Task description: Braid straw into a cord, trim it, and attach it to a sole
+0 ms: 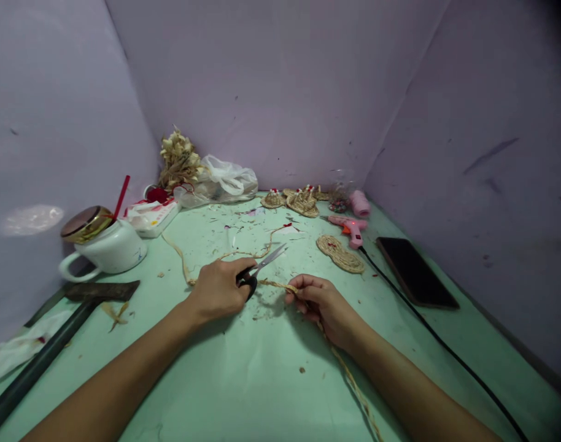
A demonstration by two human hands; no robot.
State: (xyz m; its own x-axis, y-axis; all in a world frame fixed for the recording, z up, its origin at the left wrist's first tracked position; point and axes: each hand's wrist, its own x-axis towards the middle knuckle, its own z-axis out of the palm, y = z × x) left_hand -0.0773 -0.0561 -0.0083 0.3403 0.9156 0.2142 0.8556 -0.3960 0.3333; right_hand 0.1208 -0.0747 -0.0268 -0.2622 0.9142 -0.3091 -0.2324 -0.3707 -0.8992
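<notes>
My left hand [220,285] is closed around the black handles of a pair of scissors [270,260], whose blades point away to the upper right. Between the fingers of my right hand [320,301] is a twisted straw-coloured cord [277,283]. One end of the cord reaches toward the scissors, and the rest runs down past my right wrist to the bottom edge. Another length of cord [237,253] lies on the table beyond my left hand. A coiled figure-eight cord piece [340,253] rests to the right, apart from my right hand.
A pink glue gun [349,226] with a black cable and a phone [416,273] lie at right. Pink thread [359,204] and small woven hats [303,201] stand at the back. At left are a white mug [110,248], a hammer [100,291] and dried flowers [179,156].
</notes>
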